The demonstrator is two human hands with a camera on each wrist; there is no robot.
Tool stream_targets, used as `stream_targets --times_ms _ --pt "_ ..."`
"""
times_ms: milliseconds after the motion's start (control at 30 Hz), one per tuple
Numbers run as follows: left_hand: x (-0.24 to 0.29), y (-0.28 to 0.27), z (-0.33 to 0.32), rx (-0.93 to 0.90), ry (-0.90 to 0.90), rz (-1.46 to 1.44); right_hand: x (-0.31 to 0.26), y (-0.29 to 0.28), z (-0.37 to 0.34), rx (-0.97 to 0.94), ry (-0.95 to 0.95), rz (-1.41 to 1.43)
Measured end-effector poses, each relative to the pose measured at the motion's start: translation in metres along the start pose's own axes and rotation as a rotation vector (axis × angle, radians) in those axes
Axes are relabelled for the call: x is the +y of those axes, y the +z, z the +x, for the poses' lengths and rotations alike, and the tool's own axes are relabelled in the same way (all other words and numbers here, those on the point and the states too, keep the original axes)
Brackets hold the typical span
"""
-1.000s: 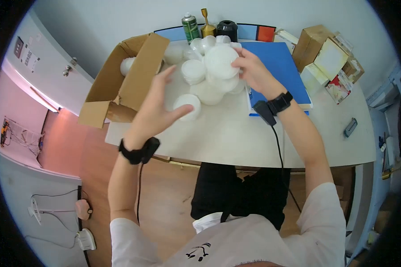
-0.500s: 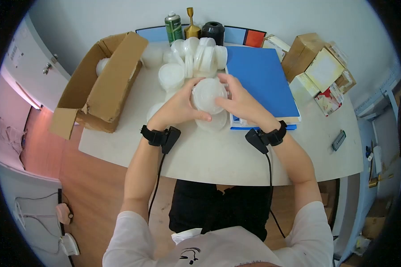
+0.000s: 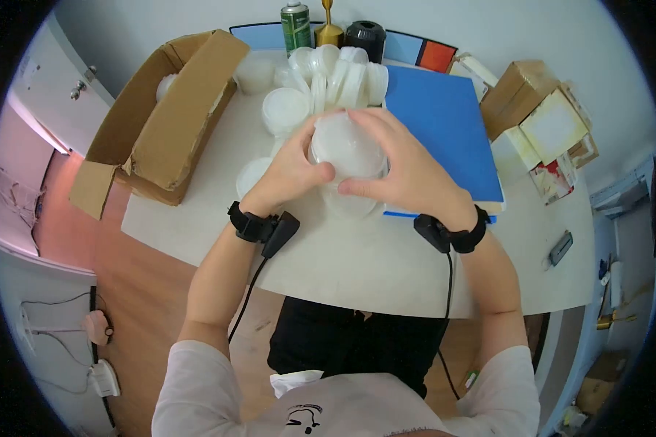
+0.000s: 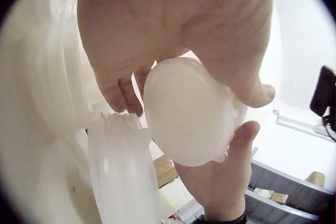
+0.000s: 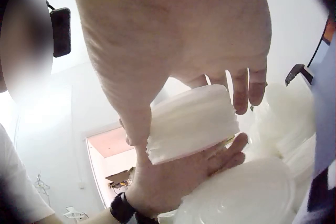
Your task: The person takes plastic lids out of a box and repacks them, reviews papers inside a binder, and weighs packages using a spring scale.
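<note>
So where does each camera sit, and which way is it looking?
Head view: worn on the head, looking forward and down at the table; left hand, right hand, arms, shirt and legs show.
Left wrist view: on the left wrist, looking past that palm; the right hand shows opposite.
Right wrist view: on the right wrist, looking past that palm; left hand, sleeve and blurred head show.
Both wrist views share the round white thing between the hands.

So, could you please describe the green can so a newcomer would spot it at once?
On the white table, look past the translucent tubs to the back row. The can stands leftmost there; its green body sets it apart from the gold stand and black pot.
</note>
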State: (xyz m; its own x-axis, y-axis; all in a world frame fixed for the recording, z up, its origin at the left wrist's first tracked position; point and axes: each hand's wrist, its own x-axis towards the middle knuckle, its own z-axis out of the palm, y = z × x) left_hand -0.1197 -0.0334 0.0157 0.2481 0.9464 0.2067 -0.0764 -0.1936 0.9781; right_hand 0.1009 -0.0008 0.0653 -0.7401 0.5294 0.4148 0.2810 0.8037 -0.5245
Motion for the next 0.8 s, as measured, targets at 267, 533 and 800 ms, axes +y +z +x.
stream_targets --times_ms 267,533,800 --pt "0.010 0.006 -0.007 -0.003 0.053 -0.119 0.003 0.009 -0.006 0.046 0.077 0.296" --pt "0.010 0.005 -0.010 0.027 -0.016 -0.184 0.009 0.018 -0.009 0.033 0.064 0.316" --pt "-0.002 0.000 -0.009 0.074 -0.009 -0.296 0.008 0.018 -0.006 0.073 0.067 0.177"
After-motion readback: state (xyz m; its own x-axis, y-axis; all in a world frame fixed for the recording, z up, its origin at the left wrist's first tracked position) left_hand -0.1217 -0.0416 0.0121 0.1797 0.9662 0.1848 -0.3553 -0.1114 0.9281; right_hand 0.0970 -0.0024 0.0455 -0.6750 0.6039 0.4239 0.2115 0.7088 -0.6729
